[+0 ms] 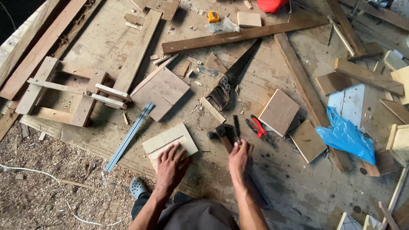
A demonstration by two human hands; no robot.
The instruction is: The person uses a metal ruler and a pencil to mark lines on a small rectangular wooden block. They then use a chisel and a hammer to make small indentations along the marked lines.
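Left hand (171, 165) spread flat, pinning the small plywood piece (169, 142) on the floor board (281, 187); right hand (240, 159) fisted around the hammer (225, 134) handle (fingers near the strike zone); a glancing blow could hit them.

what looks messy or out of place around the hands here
The floor is littered with offcuts and sawdust. A handsaw lies loose among them, and a blue plastic bag sits crumpled on boards. The left hand presses a plywood piece; the right hand grips a hammer.
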